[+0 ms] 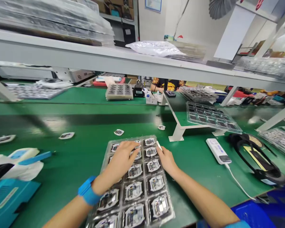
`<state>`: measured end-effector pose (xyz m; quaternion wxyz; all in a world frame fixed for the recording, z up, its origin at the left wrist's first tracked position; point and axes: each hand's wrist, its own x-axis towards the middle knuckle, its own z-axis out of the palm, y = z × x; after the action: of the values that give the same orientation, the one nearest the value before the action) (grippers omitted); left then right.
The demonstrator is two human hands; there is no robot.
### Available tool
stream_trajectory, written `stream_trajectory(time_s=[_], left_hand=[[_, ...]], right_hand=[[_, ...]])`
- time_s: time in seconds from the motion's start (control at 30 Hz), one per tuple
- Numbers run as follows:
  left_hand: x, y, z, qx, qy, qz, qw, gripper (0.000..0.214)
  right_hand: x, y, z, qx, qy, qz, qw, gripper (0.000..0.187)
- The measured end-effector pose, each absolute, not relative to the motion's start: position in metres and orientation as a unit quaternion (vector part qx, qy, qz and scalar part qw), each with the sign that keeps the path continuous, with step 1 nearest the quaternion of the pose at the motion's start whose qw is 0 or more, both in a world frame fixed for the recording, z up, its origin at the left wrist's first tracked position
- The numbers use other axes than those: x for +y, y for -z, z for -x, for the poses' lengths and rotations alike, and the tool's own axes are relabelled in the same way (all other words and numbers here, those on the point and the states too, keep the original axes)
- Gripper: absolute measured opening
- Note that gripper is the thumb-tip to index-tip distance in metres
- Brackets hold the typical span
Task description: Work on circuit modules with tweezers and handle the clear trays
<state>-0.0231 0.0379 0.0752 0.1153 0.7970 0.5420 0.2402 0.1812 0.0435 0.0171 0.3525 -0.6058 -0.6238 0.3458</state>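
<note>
A clear plastic blister tray [144, 177] lies in front of me, its compartments holding several white-framed parts with small electronics, such as one white-framed part [133, 191]. Over the tray's upper middle is my left hand [123, 156], with a blue band at the wrist. Its thumb and fingers are apart near a part in the upper row, and the fingers partly cover the compartments. Beside the tray's upper right edge, my right hand [167, 161] is closed on a thin white stick-like piece [158, 145] that points up and left. The piece's lower end is hidden by the fingers.
Loose white-framed parts [119, 132] lie beyond the tray. To the right are a white corded device [218, 151], a black headband-like item [258, 158] and a raised stand [177, 134] bearing trays. A teal box [9, 202] stands left. A shelf beam [142, 61] crosses above; a person sits opposite.
</note>
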Motion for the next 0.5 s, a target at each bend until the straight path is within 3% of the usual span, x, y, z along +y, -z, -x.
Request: stream_trajectory(time_s=[0.37,0.5], left_hand=[[0.098,-0.067,-0.011,0.595,-0.243,-0.756,0.128,0.016],[0.103,-0.072,-0.009,0.601,-0.272,-0.727,0.190,0.013]], right_hand=[[0.045,-0.023,-0.173,-0.638,-0.343,0.607,0.328,0.047],[0.046,-0.019,-0.185,-0.612,-0.361,0.586,0.390,0.051]])
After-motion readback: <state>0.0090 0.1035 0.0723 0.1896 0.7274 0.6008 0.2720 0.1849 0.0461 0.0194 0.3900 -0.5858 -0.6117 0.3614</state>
